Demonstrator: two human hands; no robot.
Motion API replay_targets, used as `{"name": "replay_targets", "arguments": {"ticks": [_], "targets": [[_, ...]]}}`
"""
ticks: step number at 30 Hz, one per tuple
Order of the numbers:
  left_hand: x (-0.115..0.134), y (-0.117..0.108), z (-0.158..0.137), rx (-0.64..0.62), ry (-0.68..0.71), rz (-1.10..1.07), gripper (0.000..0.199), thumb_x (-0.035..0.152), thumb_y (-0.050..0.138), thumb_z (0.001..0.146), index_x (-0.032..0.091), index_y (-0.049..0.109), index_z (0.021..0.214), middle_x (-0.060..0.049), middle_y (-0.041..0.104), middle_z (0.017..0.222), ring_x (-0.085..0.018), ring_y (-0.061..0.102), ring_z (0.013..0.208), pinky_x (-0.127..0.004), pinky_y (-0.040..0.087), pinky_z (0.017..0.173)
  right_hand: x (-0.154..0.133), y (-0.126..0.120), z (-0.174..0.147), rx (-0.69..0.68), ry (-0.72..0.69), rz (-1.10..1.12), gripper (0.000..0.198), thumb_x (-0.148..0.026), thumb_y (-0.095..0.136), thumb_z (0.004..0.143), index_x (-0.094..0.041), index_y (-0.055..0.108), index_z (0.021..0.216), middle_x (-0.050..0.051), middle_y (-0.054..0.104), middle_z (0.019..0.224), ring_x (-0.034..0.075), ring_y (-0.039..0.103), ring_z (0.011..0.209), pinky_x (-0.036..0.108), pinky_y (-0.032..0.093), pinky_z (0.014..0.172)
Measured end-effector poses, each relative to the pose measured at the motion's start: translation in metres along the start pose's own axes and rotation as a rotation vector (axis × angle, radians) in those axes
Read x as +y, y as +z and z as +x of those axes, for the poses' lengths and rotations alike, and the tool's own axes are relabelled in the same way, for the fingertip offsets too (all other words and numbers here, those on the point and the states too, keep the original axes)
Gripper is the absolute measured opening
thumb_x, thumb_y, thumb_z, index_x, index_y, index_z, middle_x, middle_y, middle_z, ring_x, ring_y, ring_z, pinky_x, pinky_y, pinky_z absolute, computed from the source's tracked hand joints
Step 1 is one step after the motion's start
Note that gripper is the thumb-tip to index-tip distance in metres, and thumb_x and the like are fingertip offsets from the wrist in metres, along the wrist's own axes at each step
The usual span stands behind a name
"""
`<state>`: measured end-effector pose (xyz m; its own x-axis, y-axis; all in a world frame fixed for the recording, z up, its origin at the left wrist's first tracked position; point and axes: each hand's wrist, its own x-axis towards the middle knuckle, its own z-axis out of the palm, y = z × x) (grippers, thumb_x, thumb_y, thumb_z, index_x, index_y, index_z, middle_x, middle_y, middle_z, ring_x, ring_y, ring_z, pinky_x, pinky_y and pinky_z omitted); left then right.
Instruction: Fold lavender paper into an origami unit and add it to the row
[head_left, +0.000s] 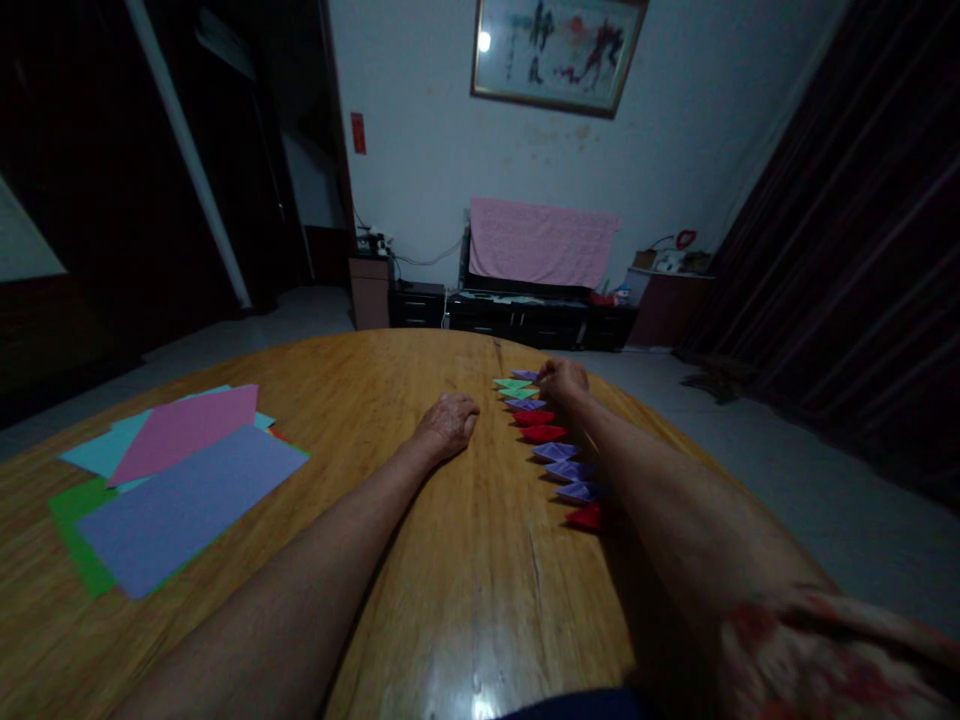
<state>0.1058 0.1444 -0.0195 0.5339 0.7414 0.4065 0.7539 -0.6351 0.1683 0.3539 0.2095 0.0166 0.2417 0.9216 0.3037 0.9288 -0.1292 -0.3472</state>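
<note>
A row of folded paper boats runs away from me along the right part of the table. Nearest is a red paper boat [589,516], followed by several purple ones, two red ones, then purple and green ones [514,384]. At the far end, my right hand [564,380] pinches the tip of a purple paper boat [524,375] that sits on the wood. My left hand [448,424] rests on the table left of the row, fingers curled together, apart from the boats. Nothing shows in it.
Sheets of coloured paper lie on the left of the round wooden table [360,380]: a purple sheet [195,505], a pink one [187,430], with blue and green ones beneath. Beyond stands a low black cabinet [487,318] with a pink cloth [540,240] draped above it.
</note>
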Motion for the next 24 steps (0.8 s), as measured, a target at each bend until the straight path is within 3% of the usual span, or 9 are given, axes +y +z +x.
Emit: {"name": "replay_targets", "arguments": {"ticks": [10,17,24], "targets": [[-0.001,0.003,-0.001,0.010,0.012,0.016,0.028,0.016,0.045,0.091,0.017,0.072,0.098,-0.008,0.071,0.108,-0.020,0.063,0.105,-0.033,0.045,0.100,-0.006,0.006,0.007,-0.037,-0.126,-0.006,0.022,-0.018,0.067,0.071,-0.023,0.077,0.089,0.002,0.074,0.092,0.018,0.066,0.090,0.021,0.045,0.073],[-0.001,0.004,-0.001,0.032,0.010,-0.005,0.027,0.016,0.045,0.090,0.016,0.072,0.096,-0.009,0.071,0.105,-0.021,0.064,0.103,-0.035,0.047,0.099,-0.003,0.016,0.015,-0.049,-0.130,0.043,0.026,-0.018,0.060,0.072,-0.023,0.077,0.091,0.000,0.074,0.081,0.015,0.065,0.077,0.020,0.044,0.069],[-0.001,0.003,-0.001,0.027,0.008,0.005,0.027,0.017,0.045,0.090,0.019,0.072,0.096,-0.006,0.071,0.106,-0.020,0.063,0.104,-0.034,0.046,0.099,-0.005,0.016,0.014,-0.043,-0.144,0.037,0.026,-0.014,0.060,0.073,-0.023,0.077,0.091,0.000,0.074,0.086,0.015,0.065,0.079,0.019,0.043,0.068]]}}
